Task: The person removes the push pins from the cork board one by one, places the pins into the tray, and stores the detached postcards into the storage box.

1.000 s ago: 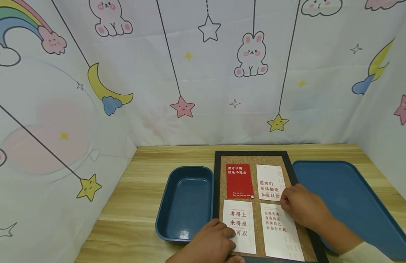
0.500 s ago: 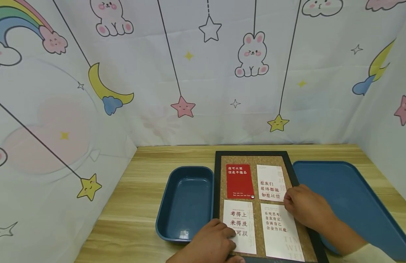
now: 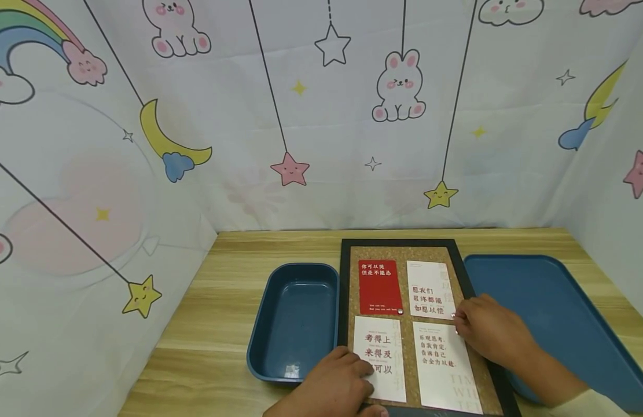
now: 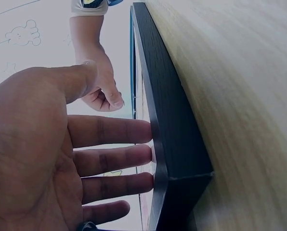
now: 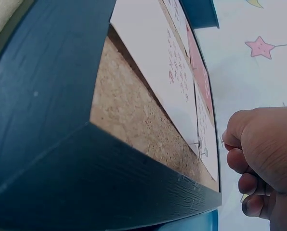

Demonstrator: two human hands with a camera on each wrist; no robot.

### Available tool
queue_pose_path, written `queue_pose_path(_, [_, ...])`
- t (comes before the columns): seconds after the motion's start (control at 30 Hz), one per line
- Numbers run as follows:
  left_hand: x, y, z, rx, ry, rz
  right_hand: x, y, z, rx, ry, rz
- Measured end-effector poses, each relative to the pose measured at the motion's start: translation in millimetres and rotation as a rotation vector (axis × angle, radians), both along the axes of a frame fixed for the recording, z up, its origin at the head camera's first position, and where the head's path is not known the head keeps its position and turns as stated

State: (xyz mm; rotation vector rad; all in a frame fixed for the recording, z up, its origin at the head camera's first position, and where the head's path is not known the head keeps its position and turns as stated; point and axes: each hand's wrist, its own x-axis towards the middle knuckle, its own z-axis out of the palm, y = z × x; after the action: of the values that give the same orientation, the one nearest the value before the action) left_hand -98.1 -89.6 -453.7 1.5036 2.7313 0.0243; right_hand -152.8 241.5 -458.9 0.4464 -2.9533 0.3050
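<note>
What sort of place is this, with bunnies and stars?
Maybe a little curtained work corner: printed cloth hangs around a wood-grain table, where a corkboard has cards on it.

Fabric-walled booth (image 3: 238, 197); room type unclear.
Cartoon-printed cloth (image 3: 331, 121) encloses a wood-grained desk (image 3: 196, 336) at left, far and right.

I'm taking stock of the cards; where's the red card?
In the head view, the red card lies upper left on the corkboard, just left of a white card.
</note>
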Motion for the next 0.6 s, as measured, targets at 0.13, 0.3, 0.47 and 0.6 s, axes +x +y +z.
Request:
queue_pose_path(0.13, [0.8, 0.1, 0.6, 0.0, 0.015, -0.002, -0.1, 0.9, 0.6, 0.0, -0.016, -0.002])
queue_pose_path(0.3, [1.0, 0.3, 1.0, -0.003, 0.02, -0.003, 0.2, 2.0, 1.0, 0.001, -0.018, -0.003])
queue_pose_path(0.47, [0.4, 0.1, 1.3, 0.002, 0.011, -0.011, 2.5, 4.0, -0.5, -0.009, -0.007, 0.002])
queue_pose_path(0.6, [-0.2, -0.1, 1.8, 0.006, 0.005, -0.021, 2.7, 6.3, -2.1, -0.024, -0.004, 0.01])
